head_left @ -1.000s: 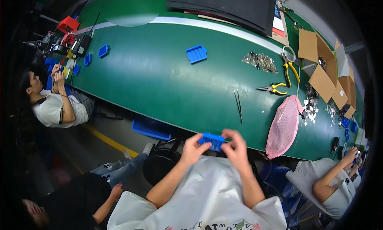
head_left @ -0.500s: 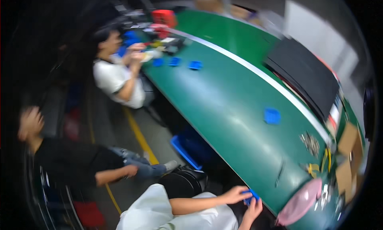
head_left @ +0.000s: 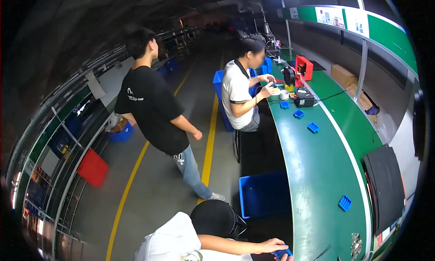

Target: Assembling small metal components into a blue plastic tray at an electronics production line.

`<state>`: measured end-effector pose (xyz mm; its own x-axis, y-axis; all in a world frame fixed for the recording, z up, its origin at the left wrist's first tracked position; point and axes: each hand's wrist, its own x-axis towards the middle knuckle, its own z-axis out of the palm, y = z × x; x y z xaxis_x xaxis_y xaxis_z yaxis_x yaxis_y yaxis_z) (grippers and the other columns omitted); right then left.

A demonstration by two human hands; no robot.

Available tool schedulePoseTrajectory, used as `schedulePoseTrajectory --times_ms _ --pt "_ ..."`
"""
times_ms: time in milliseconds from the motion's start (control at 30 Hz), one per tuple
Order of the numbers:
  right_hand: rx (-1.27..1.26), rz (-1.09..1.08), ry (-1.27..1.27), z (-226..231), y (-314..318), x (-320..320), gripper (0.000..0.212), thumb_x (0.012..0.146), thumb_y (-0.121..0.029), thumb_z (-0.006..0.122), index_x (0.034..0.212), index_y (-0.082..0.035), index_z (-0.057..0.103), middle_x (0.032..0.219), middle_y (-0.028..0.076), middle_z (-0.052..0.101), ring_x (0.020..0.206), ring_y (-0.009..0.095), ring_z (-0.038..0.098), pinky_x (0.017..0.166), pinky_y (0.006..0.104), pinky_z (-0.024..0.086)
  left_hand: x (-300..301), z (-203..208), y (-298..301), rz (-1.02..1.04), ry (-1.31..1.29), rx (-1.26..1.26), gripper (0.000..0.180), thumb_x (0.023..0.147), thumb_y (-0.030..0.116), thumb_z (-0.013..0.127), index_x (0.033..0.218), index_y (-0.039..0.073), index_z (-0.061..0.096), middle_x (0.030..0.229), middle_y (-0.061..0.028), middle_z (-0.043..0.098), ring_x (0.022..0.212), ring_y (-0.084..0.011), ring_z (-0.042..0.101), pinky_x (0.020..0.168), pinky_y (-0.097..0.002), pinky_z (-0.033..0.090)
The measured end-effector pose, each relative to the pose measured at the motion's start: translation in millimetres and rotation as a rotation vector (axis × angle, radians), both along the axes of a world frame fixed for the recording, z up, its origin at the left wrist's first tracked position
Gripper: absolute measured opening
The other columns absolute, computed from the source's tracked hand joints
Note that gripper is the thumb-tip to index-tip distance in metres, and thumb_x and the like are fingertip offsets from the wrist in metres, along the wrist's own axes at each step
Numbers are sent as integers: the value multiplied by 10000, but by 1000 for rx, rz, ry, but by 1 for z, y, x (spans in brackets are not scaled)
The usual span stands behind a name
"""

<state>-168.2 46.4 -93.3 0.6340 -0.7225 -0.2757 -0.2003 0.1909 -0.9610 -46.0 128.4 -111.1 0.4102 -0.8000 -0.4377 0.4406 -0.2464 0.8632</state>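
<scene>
At the lower edge, beside the near edge of the green table (head_left: 312, 179), my left hand (head_left: 272, 246) is closed on a small blue plastic tray (head_left: 282, 252). Only some fingers of my right hand (head_left: 286, 257) show; they grip the same tray from below, and the rest is cut off by the frame. A similar blue compartment tray (head_left: 345, 203) lies by itself on the table, farther along to the right. Small metal parts (head_left: 356, 245) sit in a pile near the lower right, and a thin dark tool or wire (head_left: 322, 253) lies between them and my hands.
A seated co-worker in white (head_left: 240, 93) works at the table's far end near several blue trays (head_left: 313, 127). A person in black (head_left: 156, 109) is on the aisle. A black round stool (head_left: 213, 218) and blue bin (head_left: 263, 195) stand left of the table; black sheets (head_left: 384, 188) lean right.
My view has swung up and left toward the aisle, so my hands sit lower in the picture. Both still hold the blue tray. The person in black has lowered a raised hand.
</scene>
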Motion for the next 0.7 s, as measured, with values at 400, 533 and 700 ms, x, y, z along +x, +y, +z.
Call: schedulePoseTrajectory --times_ms 400,533,700 --pt "74 -113 -8 18 21 -24 268 895 -182 551 1036 40 603 945 138 618 793 199 573 678 291 486 -19 -4 2 -32 70 7 253 876 291 578 943 54 636 827 -1 606 791 -77 539 710 -234 430" --pt "131 -245 -9 6 28 -21 310 910 -201 539 1066 66 574 978 144 598 799 196 555 664 292 486 -16 -7 -3 -68 42 18 235 871 296 582 936 78 642 843 16 616 805 -69 537 748 -241 427" --pt "158 -320 7 2 28 -18 300 905 -200 542 1060 55 571 969 147 591 811 210 552 659 300 479 -13 -4 -8 -102 46 37 220 869 287 585 928 84 646 850 19 620 824 -69 541 765 -240 428"
